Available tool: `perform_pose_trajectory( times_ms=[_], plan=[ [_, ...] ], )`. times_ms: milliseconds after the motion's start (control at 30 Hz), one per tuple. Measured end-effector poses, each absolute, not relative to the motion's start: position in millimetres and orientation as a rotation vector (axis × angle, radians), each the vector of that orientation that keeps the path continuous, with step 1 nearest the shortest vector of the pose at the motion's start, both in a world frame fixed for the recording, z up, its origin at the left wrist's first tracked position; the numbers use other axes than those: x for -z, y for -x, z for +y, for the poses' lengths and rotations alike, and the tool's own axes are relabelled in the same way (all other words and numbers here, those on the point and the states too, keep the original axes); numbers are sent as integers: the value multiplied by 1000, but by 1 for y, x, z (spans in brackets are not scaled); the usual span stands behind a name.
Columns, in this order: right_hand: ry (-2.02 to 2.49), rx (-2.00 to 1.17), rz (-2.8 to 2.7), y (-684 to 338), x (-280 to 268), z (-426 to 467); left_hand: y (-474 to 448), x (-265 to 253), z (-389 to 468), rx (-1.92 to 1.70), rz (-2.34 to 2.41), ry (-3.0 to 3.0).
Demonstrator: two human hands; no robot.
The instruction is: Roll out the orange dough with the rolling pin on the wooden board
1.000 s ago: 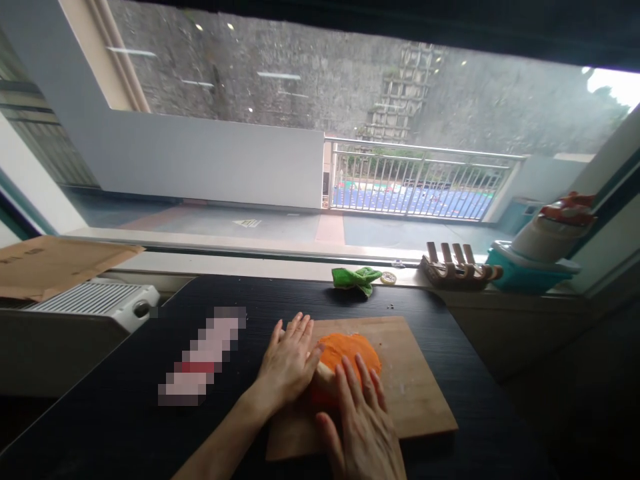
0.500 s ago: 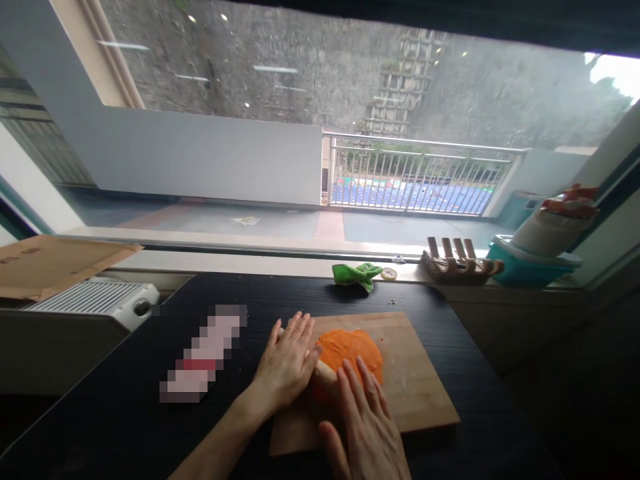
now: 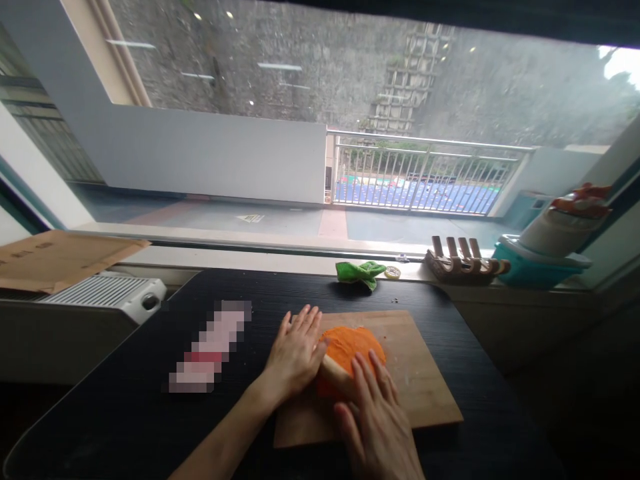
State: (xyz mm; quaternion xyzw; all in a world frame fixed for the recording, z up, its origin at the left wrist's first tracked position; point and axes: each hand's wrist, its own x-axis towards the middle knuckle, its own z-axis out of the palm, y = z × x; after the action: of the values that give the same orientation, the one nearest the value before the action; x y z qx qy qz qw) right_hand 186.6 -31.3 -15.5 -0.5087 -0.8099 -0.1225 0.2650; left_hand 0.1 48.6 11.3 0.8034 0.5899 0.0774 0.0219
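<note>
A flat round of orange dough (image 3: 356,343) lies on a wooden board (image 3: 430,393). Across its near left part runs a pale rolling pin (image 3: 337,373), mostly covered by my hands. My left hand (image 3: 295,357) rests flat over the pin's far left end, fingers stretched forward. Over the near right end lies my right hand (image 3: 380,410), palm down with its fingers extended and its thumb apart. Neither hand is wrapped round the pin. The part of the pin under each palm is hidden.
The board sits on a dark table (image 3: 240,427). A green cloth (image 3: 359,272) and a small roll of tape (image 3: 393,272) are by the window sill. A blurred-out pinkish item (image 3: 213,347) lies left. Beyond stand a brown rack (image 3: 463,262) and a teal box (image 3: 537,267).
Both hands and the rolling pin have shifted slightly right across the dough. The whole view has also drifted a little.
</note>
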Motion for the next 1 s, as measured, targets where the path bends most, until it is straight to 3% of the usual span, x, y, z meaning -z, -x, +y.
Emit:
perform_pose_trajectory(
  times_ms=[133,400,667,867,1000],
  plan=[
    [1190,419,-2161,-179,22,-53,24,2,18,-377,1859,-2584],
    [1991,-9,-2046,-203,-3,30,-45,-20,115,-327,1851,-2475],
    [1501,231,-2227,-198,23,-19,1,-11,55,-402,1699,-2613],
    [1830,83,-2006,-208,3,29,-30,-18,104,-334,1718,-2568],
    [1870,148,-1940,-208,3,35,-52,-19,131,-357,1739,-2549]
  ],
)
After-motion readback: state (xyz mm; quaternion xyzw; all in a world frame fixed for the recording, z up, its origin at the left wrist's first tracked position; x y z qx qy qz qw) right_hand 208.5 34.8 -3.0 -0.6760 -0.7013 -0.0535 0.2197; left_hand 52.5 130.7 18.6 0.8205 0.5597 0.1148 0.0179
